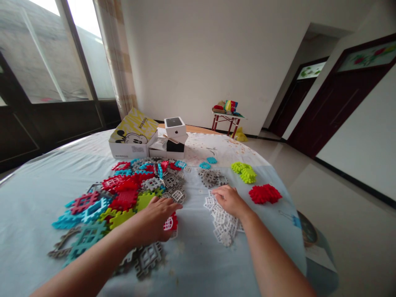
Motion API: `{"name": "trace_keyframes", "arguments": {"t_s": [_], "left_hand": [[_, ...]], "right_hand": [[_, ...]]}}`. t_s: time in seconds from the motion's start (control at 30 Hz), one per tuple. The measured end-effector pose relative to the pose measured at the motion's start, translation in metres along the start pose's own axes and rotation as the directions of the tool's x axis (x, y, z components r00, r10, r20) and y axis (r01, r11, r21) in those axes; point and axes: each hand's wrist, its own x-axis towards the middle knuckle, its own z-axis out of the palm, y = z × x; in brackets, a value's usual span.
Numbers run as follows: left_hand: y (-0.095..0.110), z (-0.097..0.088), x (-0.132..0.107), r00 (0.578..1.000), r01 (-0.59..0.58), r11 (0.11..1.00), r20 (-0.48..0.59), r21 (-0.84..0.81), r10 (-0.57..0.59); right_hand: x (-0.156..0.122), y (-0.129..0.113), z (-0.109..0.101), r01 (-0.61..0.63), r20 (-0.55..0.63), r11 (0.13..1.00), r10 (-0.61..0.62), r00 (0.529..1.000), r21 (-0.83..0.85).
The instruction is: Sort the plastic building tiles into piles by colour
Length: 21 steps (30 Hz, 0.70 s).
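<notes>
The left hand (154, 220) lies palm down at the near edge of a mixed heap of waffle blocks (123, 192), its fingers curled over a red window tile (169, 223) that shows beneath the fingertips. The hand hides most of the tile, so I cannot tell whether the tile is gripped or only covered. The right hand (229, 200) rests flat, fingers stretched out and closed on nothing, on the far end of a pile of white tiles (223, 225) that trails toward the person. Both piles sit on a round table with a pale blue cloth (40, 181). Beyond the right hand are sorted clusters, each apart from the others: grey tiles (212, 177), lime-green tiles (244, 172), red tiles (265, 194) and a few teal tiles (208, 163). At the table's far side stand a Mickey Mouse box (133, 134) and, just beside it, a white Apple box (175, 126).
</notes>
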Motion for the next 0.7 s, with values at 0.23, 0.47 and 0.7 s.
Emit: {"name": "trace_keyframes", "arguments": {"t_s": [0.23, 0.47, 0.7], "left_hand": [[-0.004, -0.007, -0.003, 0.989, -0.068, 0.990, -0.137, -0.126, 0.050], [-0.009, -0.005, 0.003, 0.966, -0.119, 0.950, -0.256, -0.287, 0.043], [-0.017, -0.001, 0.011, 0.967, -0.138, 0.811, -0.255, -0.568, -0.014]], "right_hand": [[-0.006, -0.017, -0.020, 0.024, -0.068, 0.998, -0.020, 0.997, 0.055], [-0.005, -0.034, -0.017, 0.081, -0.177, 0.984, -0.053, 0.983, 0.156], [-0.005, -0.028, -0.013, 0.033, -0.208, 0.989, -0.002, 0.978, 0.147]]}}
